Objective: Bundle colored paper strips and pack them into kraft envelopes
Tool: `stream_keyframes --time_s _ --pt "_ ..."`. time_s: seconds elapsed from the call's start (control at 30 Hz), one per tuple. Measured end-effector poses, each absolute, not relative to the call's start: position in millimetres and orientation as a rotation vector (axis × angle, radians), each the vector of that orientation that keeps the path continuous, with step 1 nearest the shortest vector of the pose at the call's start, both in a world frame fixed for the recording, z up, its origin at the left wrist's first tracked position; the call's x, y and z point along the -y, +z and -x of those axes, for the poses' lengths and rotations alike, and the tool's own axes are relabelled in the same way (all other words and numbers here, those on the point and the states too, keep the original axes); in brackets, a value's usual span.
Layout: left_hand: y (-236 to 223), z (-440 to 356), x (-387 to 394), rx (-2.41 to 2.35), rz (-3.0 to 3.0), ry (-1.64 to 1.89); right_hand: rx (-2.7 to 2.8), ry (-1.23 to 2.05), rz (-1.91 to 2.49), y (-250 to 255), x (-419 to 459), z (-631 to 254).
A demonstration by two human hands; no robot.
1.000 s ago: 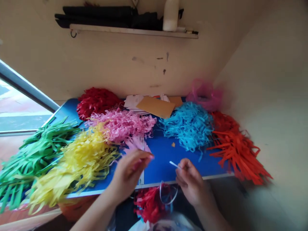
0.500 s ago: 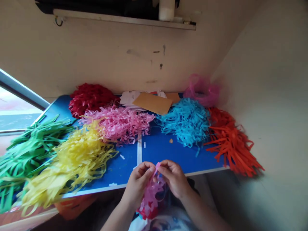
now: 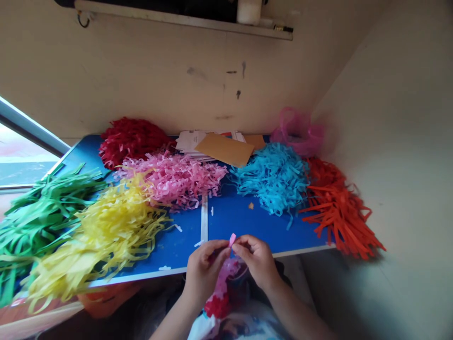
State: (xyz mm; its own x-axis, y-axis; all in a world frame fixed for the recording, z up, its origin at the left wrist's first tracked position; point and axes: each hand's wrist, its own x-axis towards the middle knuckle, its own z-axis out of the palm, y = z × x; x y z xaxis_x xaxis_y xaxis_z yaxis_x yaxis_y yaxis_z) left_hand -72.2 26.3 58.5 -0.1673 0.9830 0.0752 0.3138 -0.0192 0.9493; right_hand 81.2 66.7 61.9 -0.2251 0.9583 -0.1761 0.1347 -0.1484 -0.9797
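Observation:
My left hand (image 3: 206, 267) and my right hand (image 3: 255, 260) meet just off the front edge of the blue table (image 3: 230, 226). Between their fingertips they pinch a small pink paper strip (image 3: 232, 240). Below them, in my lap, is a bundle of red and pink paper strips (image 3: 220, 293), partly hidden by my hands. Heaps of shredded paper lie on the table: yellow (image 3: 106, 231), pink (image 3: 170, 179), blue (image 3: 272, 177), green (image 3: 42, 222), red (image 3: 132, 141), and orange-red (image 3: 339, 208).
A tan envelope (image 3: 224, 148) lies on loose papers (image 3: 187, 141) at the back of the table, with pink netting (image 3: 297, 132) in the corner. Walls close the back and right sides. A window (image 3: 24, 151) is at the left, and an orange container (image 3: 106, 295) sits below the table edge.
My hands have come together, and the pink strips that were on the table's front edge are gone. The bundle now shows pink strips over the red. The view has tilted down slightly.

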Motion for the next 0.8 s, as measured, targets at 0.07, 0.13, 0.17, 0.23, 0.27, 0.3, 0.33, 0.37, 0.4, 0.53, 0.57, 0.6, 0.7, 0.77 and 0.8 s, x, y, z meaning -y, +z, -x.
stream_keyframes --time_s 0.07,0.13,0.17,0.23,0.27,0.3,0.33,0.37,0.4,0.53,0.57,0.6,0.7,0.77,0.8 --pt "57 73 -27 -1.539 -1.379 1.202 1.387 1.502 1.289 62 -68 -81" --pt "54 71 -27 -1.546 -1.388 1.195 1.402 1.491 1.291 62 -67 -80" --pt "53 69 -27 -1.573 -1.399 1.197 1.428 1.447 1.301 62 -66 -79" --pt "50 66 -26 -1.655 -1.424 1.212 1.525 1.246 1.323 62 -63 -78" --pt "49 64 -26 -1.677 -1.428 1.215 1.584 1.115 1.316 61 -61 -78" --pt "48 63 -27 -1.67 -1.423 1.21 1.634 0.989 1.295 60 -58 -78" --pt "48 61 -27 -1.638 -1.395 1.206 1.67 0.89 1.265 59 -56 -78" --pt "49 60 -27 -1.588 -1.337 1.211 1.688 0.829 1.237 57 -54 -78" --pt "50 58 -27 -1.527 -1.251 1.231 1.686 0.806 1.226 55 -53 -78" --pt "55 53 -25 -1.191 -0.826 1.285 1.55 0.93 1.324 50 -57 -80" --pt "56 54 -24 -1.116 -0.742 1.253 1.506 0.993 1.345 50 -58 -82" --pt "56 55 -23 -1.075 -0.661 1.215 1.462 1.049 1.359 51 -60 -84" --pt "55 63 -22 -1.086 -0.404 1.156 1.387 1.127 1.354 57 -59 -94" --pt "56 67 -23 -1.081 -0.284 1.145 1.392 1.172 1.284 61 -55 -97" --pt "57 68 -24 -1.066 -0.255 1.142 1.399 1.204 1.236 63 -52 -98"
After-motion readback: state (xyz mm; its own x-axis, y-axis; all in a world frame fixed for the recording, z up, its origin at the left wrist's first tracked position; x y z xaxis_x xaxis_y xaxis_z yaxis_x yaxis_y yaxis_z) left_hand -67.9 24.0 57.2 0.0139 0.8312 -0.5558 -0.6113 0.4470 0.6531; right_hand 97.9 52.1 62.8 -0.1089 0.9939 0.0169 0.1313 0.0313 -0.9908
